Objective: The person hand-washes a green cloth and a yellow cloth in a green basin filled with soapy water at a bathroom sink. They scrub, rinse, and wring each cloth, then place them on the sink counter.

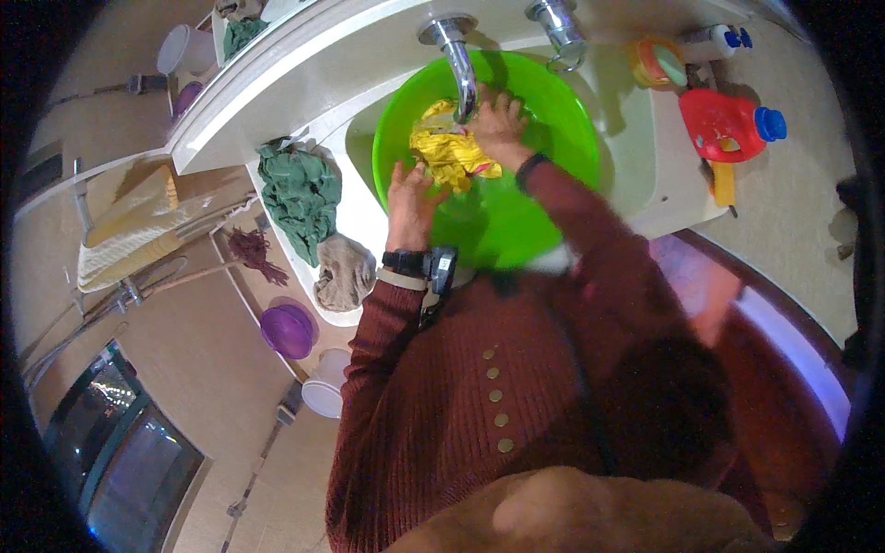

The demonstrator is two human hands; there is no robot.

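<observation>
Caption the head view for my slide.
Left hand and right hand at a crumpled yellow cloth in a round green plastic basin, under a chrome faucet.

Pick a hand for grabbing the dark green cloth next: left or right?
Left, most likely. The left hand is at the side of the green basin facing the dark green cloth; the right hand is farther off, past the yellow cloth.

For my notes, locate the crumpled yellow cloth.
In the head view, the cloth lies left of centre in the round green plastic basin, by the curved chrome faucet, between the left hand and right hand.
</observation>
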